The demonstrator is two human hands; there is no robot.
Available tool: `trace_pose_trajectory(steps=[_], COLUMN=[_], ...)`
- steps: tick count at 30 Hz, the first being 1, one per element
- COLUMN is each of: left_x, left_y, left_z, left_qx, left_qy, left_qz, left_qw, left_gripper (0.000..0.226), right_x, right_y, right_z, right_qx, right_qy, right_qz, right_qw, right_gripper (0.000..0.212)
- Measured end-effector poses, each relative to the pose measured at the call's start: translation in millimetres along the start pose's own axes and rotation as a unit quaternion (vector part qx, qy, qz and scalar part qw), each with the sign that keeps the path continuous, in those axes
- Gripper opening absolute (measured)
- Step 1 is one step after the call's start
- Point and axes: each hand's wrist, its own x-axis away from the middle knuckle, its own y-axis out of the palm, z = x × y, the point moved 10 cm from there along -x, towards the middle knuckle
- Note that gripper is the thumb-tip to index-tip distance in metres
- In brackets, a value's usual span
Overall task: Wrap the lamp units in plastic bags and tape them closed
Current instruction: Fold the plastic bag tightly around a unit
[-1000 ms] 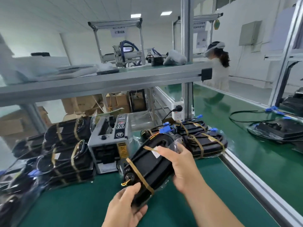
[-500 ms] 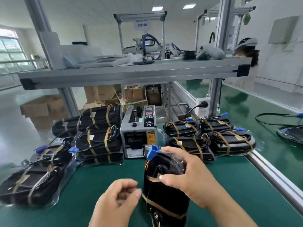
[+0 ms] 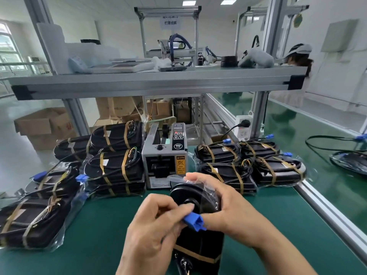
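Observation:
A black lamp unit (image 3: 200, 199) in a clear plastic bag stands on end on the green table (image 3: 99, 231), straight ahead of me. Brown tape bands cross its lower part. My right hand (image 3: 224, 207) wraps around its upper right side and the bag's loose top. My left hand (image 3: 156, 223) is at its left, pinching the blue connector (image 3: 194, 222) in front of the unit. A grey tape dispenser (image 3: 164, 155) stands just behind.
Stacks of bagged, taped lamp units lie left (image 3: 117, 161) and right (image 3: 248, 165) of the dispenser. An aluminium shelf (image 3: 155, 82) spans overhead. The table's metal rail (image 3: 325, 211) runs along the right. A person (image 3: 297, 62) works at the far right.
The lamp unit has been turned from lying slanted to standing upright. My left hand has come in from an empty curl and taken the blue connector, now in front of the unit.

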Motion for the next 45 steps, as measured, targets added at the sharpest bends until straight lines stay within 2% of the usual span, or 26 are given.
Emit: trace_pose_trajectory(steps=[1, 3, 4, 6, 7, 11, 13, 14, 16, 18, 20, 22, 24, 27, 32, 35, 38, 41, 43, 45], left_x=[2, 5, 10, 9, 9, 12, 10, 9, 5, 2, -3, -8, -17, -36, -56, -67, -66, -57, -49, -40], left_y=[3, 23, 33, 21, 14, 22, 17, 13, 1, -5, -5, -13, -21, -14, -3, -5, -10, -21, -25, -15], left_z=[2, 4, 9, 16, 20, 28, 31, 28, 9, -7, -12, -21, -33, -44, -46, -44, -46, -35, -26, -19], left_qx=[-0.025, 0.019, 0.012, -0.011, -0.025, -0.082, -0.081, -0.061, 0.02, 0.066, 0.1, 0.144, 0.104, 0.011, 0.024, 0.019, 0.032, -0.021, -0.045, -0.064], left_qy=[-0.005, -0.064, -0.053, -0.028, -0.022, 0.009, 0.043, 0.036, -0.028, -0.072, -0.093, -0.117, -0.125, -0.103, -0.097, -0.084, -0.131, -0.135, -0.15, -0.17], left_qz=[-0.025, -0.13, -0.166, -0.109, -0.083, -0.122, -0.101, -0.085, -0.05, -0.027, -0.03, 0.005, 0.017, -0.061, -0.134, -0.105, -0.032, 0.01, 0.004, -0.046], left_qw=[0.999, 0.989, 0.985, 0.994, 0.996, 0.989, 0.991, 0.994, 0.998, 0.995, 0.99, 0.983, 0.987, 0.993, 0.986, 0.991, 0.99, 0.991, 0.988, 0.982], left_gripper=[0.029, 0.071, 0.071, 0.028, 0.019, 0.045, 0.051, 0.053, 0.058, 0.054, 0.035, 0.015, 0.019, 0.038, 0.002, 0.004, 0.016, 0.017, 0.027, 0.039], right_x=[1, 3, 4, 5, 6, 12, 13, 12, 8, 5, 2, 1, 0, 0, 0, 2, 3, 3, 4, 5], right_y=[4, 9, 10, 11, 11, 8, 6, 6, 10, 16, 16, 14, 13, 14, 18, 22, 29, 28, 24, 20], right_z=[0, -1, -1, -2, -3, -7, -10, -11, -13, -14, -15, -14, -11, -12, -15, -18, -23, -21, -18, -16], right_qx=[0.005, 0.023, 0.029, 0.031, 0.032, 0.06, 0.059, 0.053, 0.048, 0.049, 0.042, 0.032, 0.022, 0.038, 0.058, 0.068, 0.087, 0.085, 0.092, 0.104], right_qy=[0.0, -0.002, -0.004, -0.012, -0.021, -0.078, -0.085, -0.086, -0.092, -0.094, -0.091, -0.084, -0.077, -0.083, -0.096, -0.104, -0.113, -0.101, -0.092, -0.084], right_qz=[-0.035, -0.083, -0.089, -0.068, -0.047, 0.046, 0.081, 0.088, 0.086, 0.075, 0.07, 0.067, 0.064, 0.059, 0.048, 0.04, 0.033, 0.052, 0.077, 0.102], right_qw=[0.999, 0.996, 0.996, 0.997, 0.998, 0.994, 0.991, 0.991, 0.991, 0.992, 0.993, 0.994, 0.995, 0.994, 0.993, 0.991, 0.989, 0.99, 0.988, 0.986], right_gripper=[0.087, 0.101, 0.106, 0.112, 0.114, 0.115, 0.109, 0.106, 0.101, 0.098, 0.099, 0.099, 0.095, 0.089, 0.093, 0.098, 0.101, 0.105, 0.106, 0.107])
